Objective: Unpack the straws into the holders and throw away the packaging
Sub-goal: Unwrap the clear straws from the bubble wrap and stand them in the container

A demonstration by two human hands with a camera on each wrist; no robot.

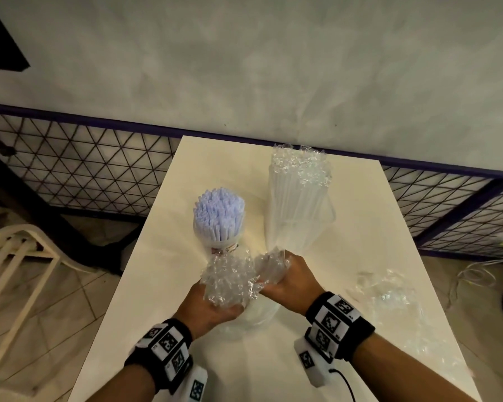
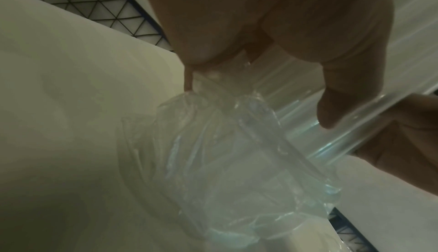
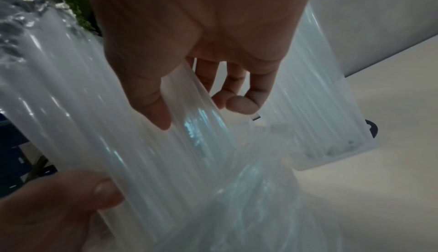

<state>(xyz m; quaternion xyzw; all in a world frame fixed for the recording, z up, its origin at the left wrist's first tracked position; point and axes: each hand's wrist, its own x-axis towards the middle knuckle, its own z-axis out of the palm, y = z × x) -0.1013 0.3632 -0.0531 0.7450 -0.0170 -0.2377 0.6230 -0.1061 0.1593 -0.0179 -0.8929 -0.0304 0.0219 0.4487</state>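
both hands grip one bundle of clear plastic-wrapped straws (image 1: 238,278) above the cream tabletop (image 1: 360,216).
left hand (image 1: 212,306) clasps its lower part, right hand (image 1: 291,281) closes round the top; loose clear packaging (image 1: 389,291) lies right; beyond stand a holder of lilac straws (image 1: 219,219) and a clear holder of wrapped straws (image 1: 301,198).

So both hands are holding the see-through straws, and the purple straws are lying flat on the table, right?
Nearly. Both the left hand and the right hand do hold the bundle of see-through straws. But the purple straws are not lying flat: the head view shows them standing upright in a holder on the table.
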